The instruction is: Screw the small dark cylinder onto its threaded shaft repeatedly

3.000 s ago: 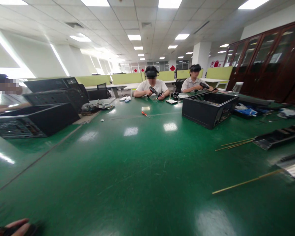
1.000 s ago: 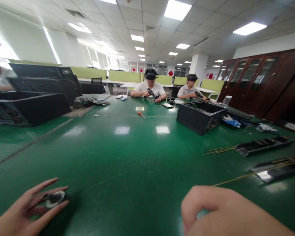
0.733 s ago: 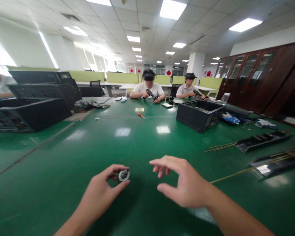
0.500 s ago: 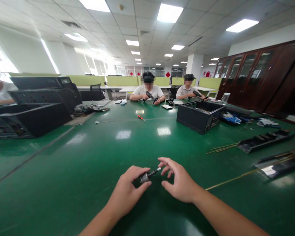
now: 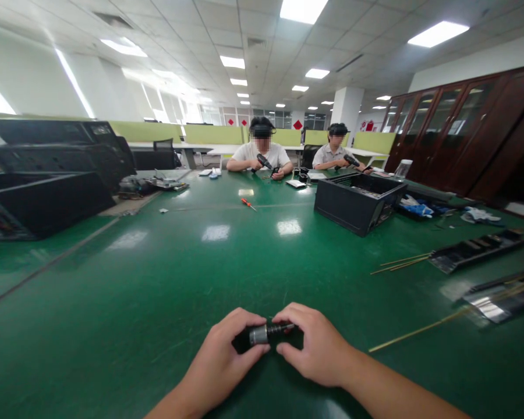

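Observation:
A small motor-like part [image 5: 258, 335], a grey metal cylinder with a dark ribbed shaft, lies sideways low in the middle of the head view. My left hand [image 5: 222, 356] is closed on the cylinder, thumb below and forefinger above. Close around the shaft's right end is my right hand [image 5: 317, 344], its fingers bent and its thumb apart from them. A fingertip of that hand seems to touch the shaft; the other fingers are partly hidden. Both hands are just above the green table [image 5: 192, 273].
An orange screwdriver [image 5: 247, 203] lies farther off. A black computer case [image 5: 338, 203] stands right of centre, more cases [image 5: 72, 198] at left. Brass rods [image 5: 414, 336] and dark trays [image 5: 480, 250] lie at right. Two people [image 5: 262, 154] sit opposite with power drills.
My right hand has come in around the shaft's end. The part has turned nearly level and sits lower in view, still in my left hand. The camera has shifted slightly.

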Tool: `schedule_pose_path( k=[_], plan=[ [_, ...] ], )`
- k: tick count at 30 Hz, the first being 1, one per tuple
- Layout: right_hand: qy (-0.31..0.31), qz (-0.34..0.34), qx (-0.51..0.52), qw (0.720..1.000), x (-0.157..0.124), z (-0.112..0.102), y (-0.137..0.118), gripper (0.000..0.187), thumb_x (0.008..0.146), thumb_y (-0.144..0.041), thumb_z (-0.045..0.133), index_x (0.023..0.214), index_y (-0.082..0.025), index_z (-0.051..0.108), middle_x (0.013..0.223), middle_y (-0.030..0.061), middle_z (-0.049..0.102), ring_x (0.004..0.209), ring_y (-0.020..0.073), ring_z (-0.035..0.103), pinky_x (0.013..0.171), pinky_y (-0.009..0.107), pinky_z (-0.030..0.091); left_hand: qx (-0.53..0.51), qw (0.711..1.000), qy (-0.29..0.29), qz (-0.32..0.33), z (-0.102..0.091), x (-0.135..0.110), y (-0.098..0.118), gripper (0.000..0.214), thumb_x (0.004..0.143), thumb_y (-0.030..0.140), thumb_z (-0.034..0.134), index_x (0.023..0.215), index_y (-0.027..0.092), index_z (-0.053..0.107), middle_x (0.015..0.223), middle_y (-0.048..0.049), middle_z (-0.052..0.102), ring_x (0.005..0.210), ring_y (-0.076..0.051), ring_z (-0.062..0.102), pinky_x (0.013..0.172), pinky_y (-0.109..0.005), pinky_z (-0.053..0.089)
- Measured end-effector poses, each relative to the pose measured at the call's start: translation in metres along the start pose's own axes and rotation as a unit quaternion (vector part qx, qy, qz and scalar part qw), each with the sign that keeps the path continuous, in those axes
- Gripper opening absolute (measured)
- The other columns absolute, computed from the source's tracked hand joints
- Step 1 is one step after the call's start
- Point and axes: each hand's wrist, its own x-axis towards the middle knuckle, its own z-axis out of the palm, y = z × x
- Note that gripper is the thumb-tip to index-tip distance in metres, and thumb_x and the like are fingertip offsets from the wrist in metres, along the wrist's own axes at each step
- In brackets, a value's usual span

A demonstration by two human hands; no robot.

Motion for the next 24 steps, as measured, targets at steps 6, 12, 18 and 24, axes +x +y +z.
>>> schedule_pose_path(
  k=[6, 12, 18, 24],
  plan=[
    [0.007, -0.002, 0.004, 1.000, 0.0009, 0.0010, 0.0007, 0.029, 0.076, -0.013, 0.070, 0.103, -0.023, 0.067, 0.095, 0.0005, 0.067, 0.087, 0.0175, 0.063, 0.079, 0.028, 0.047, -0.012, 1.000, 0.000, 0.015, 0.0023, -0.0014, 0.0030, 0.020, 0.085, 0.022, 0.070, 0.105, 0.026, 0.067, 0.096, -0.0003, 0.068, 0.090, -0.016, 0.065, 0.081, -0.028, 0.050],
    [0.009, -0.005, 0.009, 1.000, -0.0009, 0.0002, -0.0028, 0.026, 0.077, -0.011, 0.070, 0.100, -0.023, 0.068, 0.092, 0.0002, 0.068, 0.084, 0.0174, 0.064, 0.077, 0.028, 0.046, -0.029, 0.999, 0.000, 0.029, 0.0024, -0.0008, 0.0089, 0.020, 0.085, 0.023, 0.070, 0.105, 0.024, 0.067, 0.098, -0.0029, 0.069, 0.091, -0.018, 0.065, 0.082, -0.030, 0.051],
    [-0.005, -0.009, 0.015, 1.000, -0.0012, -0.0012, -0.0030, 0.014, 0.084, -0.017, 0.069, 0.097, -0.022, 0.071, 0.090, 0.0012, 0.070, 0.084, 0.0174, 0.066, 0.077, 0.028, 0.046, -0.018, 0.999, -0.005, 0.034, 0.0012, -0.0017, 0.0089, 0.020, 0.086, 0.021, 0.069, 0.105, 0.024, 0.066, 0.099, -0.0028, 0.069, 0.092, -0.018, 0.065, 0.083, -0.030, 0.051],
    [-0.022, -0.011, 0.013, 1.000, 0.0006, -0.0026, -0.0036, 0.011, 0.087, -0.022, 0.068, 0.097, -0.021, 0.072, 0.090, 0.0020, 0.071, 0.083, 0.0178, 0.066, 0.076, 0.029, 0.046, -0.015, 0.999, 0.000, 0.043, 0.0030, -0.0026, 0.0084, 0.019, 0.087, 0.022, 0.070, 0.105, 0.024, 0.067, 0.098, -0.0023, 0.069, 0.091, -0.017, 0.065, 0.082, -0.029, 0.051]
  ],
)
